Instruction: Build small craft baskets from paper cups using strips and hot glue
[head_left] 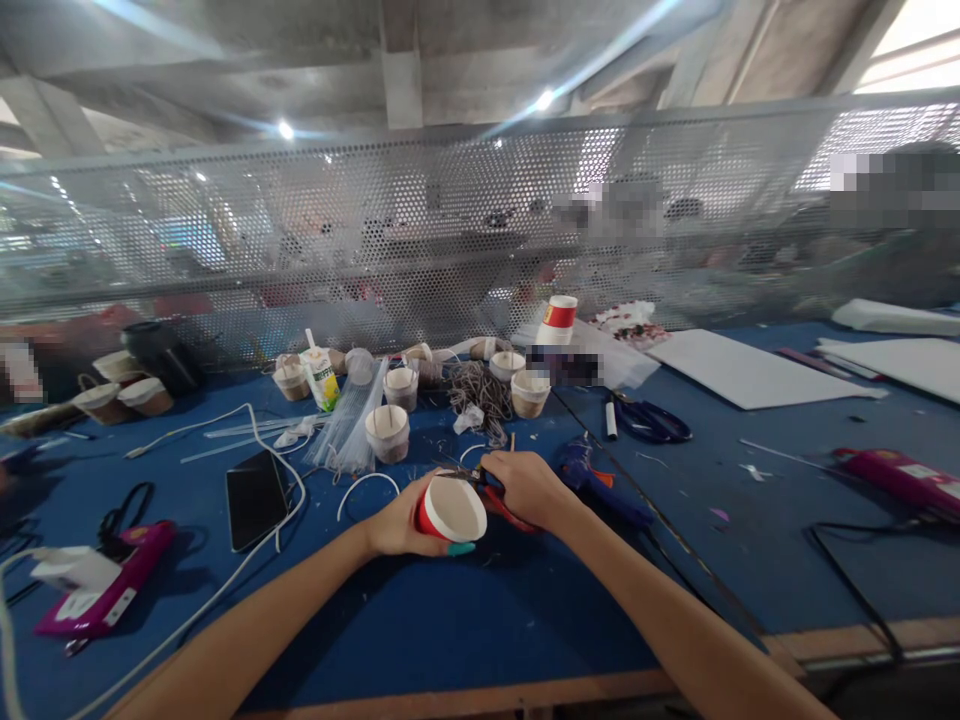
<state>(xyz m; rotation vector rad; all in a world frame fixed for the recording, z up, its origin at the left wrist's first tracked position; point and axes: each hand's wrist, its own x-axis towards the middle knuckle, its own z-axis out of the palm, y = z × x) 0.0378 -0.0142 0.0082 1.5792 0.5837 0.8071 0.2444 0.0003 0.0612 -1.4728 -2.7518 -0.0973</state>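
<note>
My left hand (pixel 401 520) is wrapped round a red paper cup (pixel 429 512), tilted so that its pale opening (pixel 456 508) faces me. My right hand (pixel 529 485) grips red-handled scissors (pixel 514 510); their dark metal blades are at the far rim of the cup. The fingers partly hide the handles, and I cannot tell whether the blades touch the paper. Just right of my right hand lies a blue glue gun (pixel 589 475) with an orange trigger. Beyond the hands stand small wrapped cups (pixel 388 435) and a heap of brown cord (pixel 480 395).
A phone (pixel 255 500), white cable (pixel 251 555) and magenta power strip (pixel 112 590) lie left. Clear plastic sticks (pixel 356 410) and a drink carton (pixel 322 385) are behind. Right are blue-handled scissors (pixel 656 420), white board (pixel 757 370) and another magenta strip (pixel 907 480). Perforated metal screen (pixel 450 240) stands behind.
</note>
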